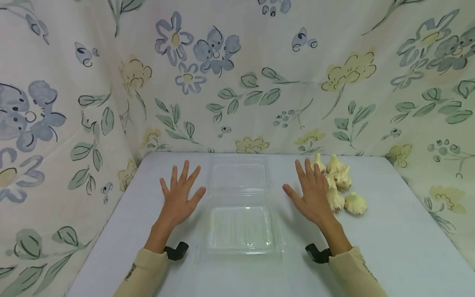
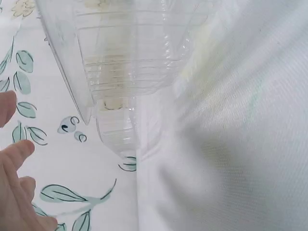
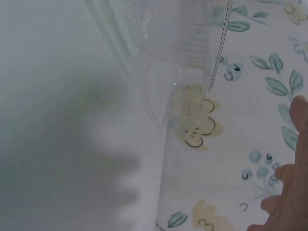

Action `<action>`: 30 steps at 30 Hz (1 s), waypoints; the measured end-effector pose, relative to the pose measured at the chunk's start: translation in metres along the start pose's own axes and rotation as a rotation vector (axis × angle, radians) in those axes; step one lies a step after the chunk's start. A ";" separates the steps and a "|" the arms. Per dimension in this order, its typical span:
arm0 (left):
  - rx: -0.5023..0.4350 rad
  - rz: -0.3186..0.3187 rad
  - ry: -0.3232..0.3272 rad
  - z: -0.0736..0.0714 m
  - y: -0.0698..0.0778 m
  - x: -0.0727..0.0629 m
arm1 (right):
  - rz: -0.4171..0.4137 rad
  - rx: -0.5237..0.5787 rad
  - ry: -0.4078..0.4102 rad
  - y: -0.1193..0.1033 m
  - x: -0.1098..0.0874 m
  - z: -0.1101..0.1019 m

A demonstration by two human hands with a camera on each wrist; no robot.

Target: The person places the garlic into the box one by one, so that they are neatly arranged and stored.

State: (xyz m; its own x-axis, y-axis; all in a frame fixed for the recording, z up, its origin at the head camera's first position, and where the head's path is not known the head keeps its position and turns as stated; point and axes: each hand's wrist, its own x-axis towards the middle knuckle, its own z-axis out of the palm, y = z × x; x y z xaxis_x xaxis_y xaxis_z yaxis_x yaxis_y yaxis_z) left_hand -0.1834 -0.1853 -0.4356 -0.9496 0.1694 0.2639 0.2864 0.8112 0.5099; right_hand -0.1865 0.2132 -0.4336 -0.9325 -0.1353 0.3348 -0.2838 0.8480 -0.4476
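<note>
A clear plastic clamshell container (image 1: 239,229) lies opened out on the white table, its lid (image 1: 240,175) folded back toward the far edge. To its left my left hand (image 1: 179,202) hovers with fingers spread, touching nothing. My right hand (image 1: 311,196) is held the same way on the other side, palm down and holding nothing. Several garlic bulbs (image 1: 355,203) lie in a group just beyond and right of the right hand, which partly hides some. In the left wrist view the container (image 2: 130,53) shows side-on; the right wrist view also catches the container (image 3: 175,36).
The white table (image 1: 393,247) reaches back to a floral curtain (image 1: 237,115) hanging along the far side and both flanks. Black wrist mounts (image 1: 177,251) sit at the cuffs of the beige sleeves (image 1: 142,274).
</note>
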 end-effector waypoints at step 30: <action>-0.323 0.214 -0.281 0.019 -0.016 -0.036 | -0.223 0.188 -0.287 -0.008 -0.039 0.027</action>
State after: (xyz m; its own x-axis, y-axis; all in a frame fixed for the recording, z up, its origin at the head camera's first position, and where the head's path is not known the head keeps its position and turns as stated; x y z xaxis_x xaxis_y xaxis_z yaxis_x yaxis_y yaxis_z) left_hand -0.1561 -0.1938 -0.4688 -0.8500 0.4946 0.1813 0.4617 0.5337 0.7085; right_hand -0.1536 0.1976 -0.4652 -0.8604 -0.4656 0.2073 -0.4970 0.6767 -0.5432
